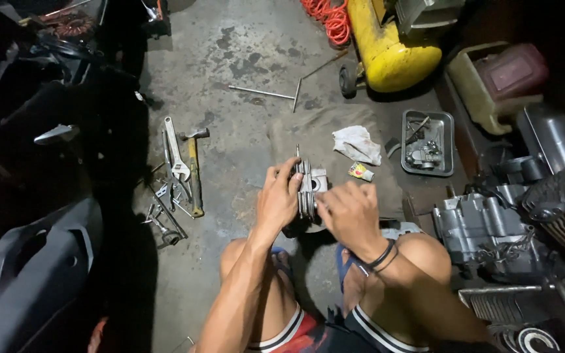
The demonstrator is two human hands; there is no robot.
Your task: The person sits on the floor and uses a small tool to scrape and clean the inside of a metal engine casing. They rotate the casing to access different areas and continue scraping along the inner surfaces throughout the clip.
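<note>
Finned cylinder (308, 189) is gripped by left hand (277, 199), fingers curled over its top; right hand (350, 212) is closed on its side. It is held above the cloth (308, 134) (rag (357, 144) beyond). Wrenches (176, 157) and hammer (195, 171) lie left, tray (428, 143) right.

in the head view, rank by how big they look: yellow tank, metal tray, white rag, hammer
1. yellow tank
2. metal tray
3. white rag and hammer look about alike; the hammer is longer but thinner, so I won't rank them.
</note>
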